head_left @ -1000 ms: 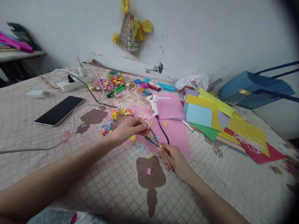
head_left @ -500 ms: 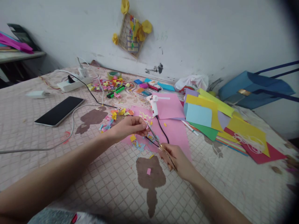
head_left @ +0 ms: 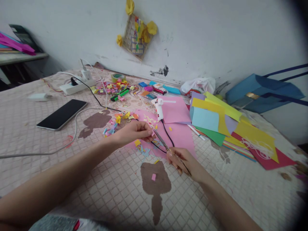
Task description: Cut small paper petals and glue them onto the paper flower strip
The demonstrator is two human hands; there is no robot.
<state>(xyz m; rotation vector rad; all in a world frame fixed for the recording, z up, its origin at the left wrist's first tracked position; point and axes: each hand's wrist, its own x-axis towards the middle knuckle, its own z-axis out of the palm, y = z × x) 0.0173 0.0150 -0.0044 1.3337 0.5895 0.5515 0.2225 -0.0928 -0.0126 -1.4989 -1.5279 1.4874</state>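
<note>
In my right hand [head_left: 185,160] is a pair of slim metal scissors [head_left: 162,140], blades pointing up and left; my fingers hide part of the handles. My left hand [head_left: 139,131] is closed in a pinch on a small pink paper piece [head_left: 153,132], close to the blade tips. Beneath both hands lies a pink paper sheet [head_left: 185,138] with blue and yellow paper scraps [head_left: 144,150] on it. One small pink scrap [head_left: 153,177] lies on the tablecloth nearer to me.
Behind my hands stands a white glue gun [head_left: 158,109] with a black cord. Coloured paper sheets [head_left: 205,118] are piled at the right. A phone [head_left: 62,114] and a power strip [head_left: 77,86] lie at the left. Small paper shapes [head_left: 113,88] and a tape roll [head_left: 118,77] are farther back.
My right hand has shifted slightly right with the scissors, and the blades look a little more apart. The left hand has barely moved.
</note>
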